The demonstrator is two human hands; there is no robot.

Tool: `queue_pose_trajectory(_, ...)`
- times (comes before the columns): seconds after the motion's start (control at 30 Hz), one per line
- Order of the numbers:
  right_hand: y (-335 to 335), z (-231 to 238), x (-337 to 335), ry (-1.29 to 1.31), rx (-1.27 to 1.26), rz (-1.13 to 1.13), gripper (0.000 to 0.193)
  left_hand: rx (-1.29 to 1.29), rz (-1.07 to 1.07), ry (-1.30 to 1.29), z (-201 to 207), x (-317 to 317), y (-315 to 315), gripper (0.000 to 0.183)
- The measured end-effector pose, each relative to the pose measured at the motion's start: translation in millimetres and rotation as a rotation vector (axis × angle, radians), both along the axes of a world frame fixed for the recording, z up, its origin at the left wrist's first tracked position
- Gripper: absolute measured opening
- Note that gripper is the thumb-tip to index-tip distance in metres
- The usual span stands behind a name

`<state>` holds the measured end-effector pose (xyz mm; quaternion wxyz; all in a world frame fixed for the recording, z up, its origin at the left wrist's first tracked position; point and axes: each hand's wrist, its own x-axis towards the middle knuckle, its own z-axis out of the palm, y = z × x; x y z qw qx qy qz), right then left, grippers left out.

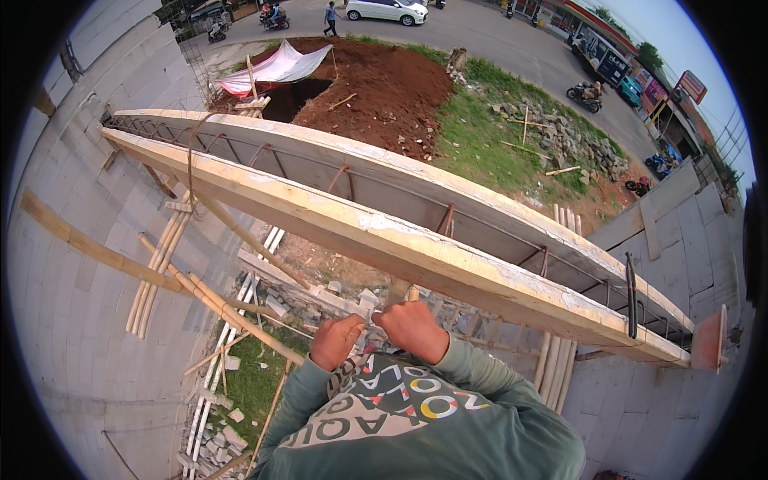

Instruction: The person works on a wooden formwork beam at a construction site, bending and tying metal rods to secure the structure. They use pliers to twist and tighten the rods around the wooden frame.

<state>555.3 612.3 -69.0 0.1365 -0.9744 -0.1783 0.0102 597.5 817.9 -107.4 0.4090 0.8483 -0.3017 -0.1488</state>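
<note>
My left hand [336, 341] and my right hand [414, 329] are close together in front of my chest, both closed with the fingers curled in. Whatever they may pinch between them is too small to make out. Just beyond them a long wooden formwork [376, 228] runs across the view, two plank sides apart with a trough between. Bent steel rebar [446, 219] shows inside the trough, and pale mortar smears the top edges. A short piece of wood [413, 294] stands up right behind my right hand. Neither hand touches the formwork.
Bamboo poles [216, 302] slant at the left, against a grey block wall [96, 352]. A reddish board [709, 339] sits at the formwork's right end, near a dark looped bar [631, 296]. Far below lie rubble [224, 448], a soil mound [384, 88] and a road with vehicles.
</note>
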Motion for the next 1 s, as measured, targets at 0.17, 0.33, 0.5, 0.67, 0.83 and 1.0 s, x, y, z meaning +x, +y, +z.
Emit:
queue_pose_trajectory(0.17,7,7,-2,-0.019,0.013,-0.027,0.014,-0.118,0.043,0.033,3,-2,-2,0.010)
queue_pose_trajectory(0.33,4,15,0,-0.026,0.019,0.007,0.013,-0.257,0.015,-0.047,6,0,-8,0.011)
queue_pose_trajectory(0.5,-16,34,7,-0.163,0.096,0.003,0.010,-0.286,0.055,0.025,10,3,1,0.011)
queue_pose_trajectory(0.67,-35,45,5,-0.053,0.736,-0.080,0.018,-0.411,0.077,0.306,15,4,12,0.014)
queue_pose_trajectory(0.83,-24,26,2,0.279,1.408,-0.190,0.021,-0.477,0.090,0.345,25,-5,3,0.013)
queue_pose_trajectory(1.0,-21,13,0,0.378,1.778,-0.260,0.022,-0.451,0.112,0.436,34,-10,-3,0.015)
